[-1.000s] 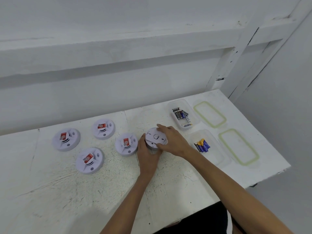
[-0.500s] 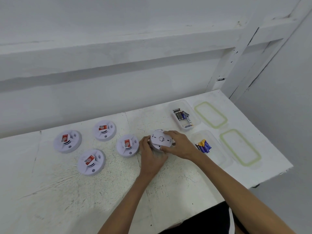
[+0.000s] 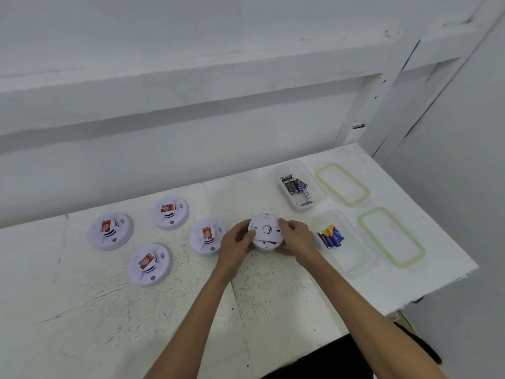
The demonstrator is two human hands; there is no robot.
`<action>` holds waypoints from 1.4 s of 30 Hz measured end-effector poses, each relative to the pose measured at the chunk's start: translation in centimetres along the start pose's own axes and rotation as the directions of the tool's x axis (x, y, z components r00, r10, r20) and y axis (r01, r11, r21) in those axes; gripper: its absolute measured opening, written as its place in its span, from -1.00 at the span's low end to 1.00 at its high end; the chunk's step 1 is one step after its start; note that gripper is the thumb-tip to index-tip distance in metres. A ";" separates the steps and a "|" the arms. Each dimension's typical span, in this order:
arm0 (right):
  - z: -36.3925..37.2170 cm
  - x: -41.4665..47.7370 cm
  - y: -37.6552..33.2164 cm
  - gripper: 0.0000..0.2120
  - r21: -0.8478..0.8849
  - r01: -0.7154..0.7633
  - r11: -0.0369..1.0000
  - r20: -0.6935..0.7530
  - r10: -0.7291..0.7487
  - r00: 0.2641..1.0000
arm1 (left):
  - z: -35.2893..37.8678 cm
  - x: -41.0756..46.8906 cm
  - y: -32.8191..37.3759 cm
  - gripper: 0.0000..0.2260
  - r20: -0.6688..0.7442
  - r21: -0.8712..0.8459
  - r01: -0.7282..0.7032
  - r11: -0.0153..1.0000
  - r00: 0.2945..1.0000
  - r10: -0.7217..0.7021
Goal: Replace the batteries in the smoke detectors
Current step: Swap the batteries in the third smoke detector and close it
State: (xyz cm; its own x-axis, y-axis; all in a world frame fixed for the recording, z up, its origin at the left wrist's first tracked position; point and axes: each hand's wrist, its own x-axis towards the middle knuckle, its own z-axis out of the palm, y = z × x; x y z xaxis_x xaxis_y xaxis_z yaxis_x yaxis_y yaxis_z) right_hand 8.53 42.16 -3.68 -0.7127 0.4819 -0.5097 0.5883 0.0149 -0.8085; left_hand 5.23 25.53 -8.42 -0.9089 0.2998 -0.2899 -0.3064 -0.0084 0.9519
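Note:
A white round smoke detector point(image 3: 266, 232) is held back side up just above the table, between my left hand point(image 3: 237, 243) and my right hand point(image 3: 296, 239). Its back plate sits shifted off the body, with a dark gap showing at the front. Several other white detectors with red stickers lie face up to the left: one beside my left hand point(image 3: 206, 236), one far back point(image 3: 170, 212), one far left point(image 3: 110, 231) and one nearer me point(image 3: 149, 264). A clear tub point(image 3: 299, 184) holds dark batteries point(image 3: 293, 184). A nearer clear tub point(image 3: 352, 258) holds blue and yellow batteries point(image 3: 331, 236).
Two clear lids with green rims lie at the right, one far point(image 3: 342, 184) and one near point(image 3: 390, 236). The white table point(image 3: 109, 310) ends close on the right and front right. A white wall and beams stand behind it.
The detector went from lying flat under my hands to being lifted and tilted toward me; its back plate has come partly away from the body. My right hand moved from on top to its right side.

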 end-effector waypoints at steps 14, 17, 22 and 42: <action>-0.7 1.0 -1.2 -0.75 0.180 -0.294 0.939 0.127 0.274 0.953 | 0.9 -0.2 0.6 -0.69 -0.083 -0.252 0.112 0.961 0.987 -0.136; -0.5 1.1 -1.4 -0.78 0.186 -0.307 0.933 0.118 0.289 0.950 | 1.0 -0.4 0.5 -0.70 -0.083 -0.233 0.095 0.968 0.990 -0.117; 0.1 1.5 -1.5 -0.76 0.357 -0.302 0.884 0.138 0.270 0.953 | 1.2 -0.9 0.3 -0.67 -0.018 -0.242 0.098 0.965 0.994 -0.106; -0.3 0.4 -1.9 -0.75 0.327 -0.151 0.933 0.180 0.096 0.979 | 2.4 -2.5 2.2 -0.36 0.234 -0.255 0.076 0.964 0.972 -0.014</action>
State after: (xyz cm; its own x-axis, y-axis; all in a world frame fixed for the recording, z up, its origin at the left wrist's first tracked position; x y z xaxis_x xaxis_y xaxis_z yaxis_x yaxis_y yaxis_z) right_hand 7.23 42.57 -2.33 -0.7103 0.3155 -0.6292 0.5315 -0.3457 -0.7733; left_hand 7.51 27.03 -5.37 -0.8130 0.5148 -0.2721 -0.4363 -0.2292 0.8701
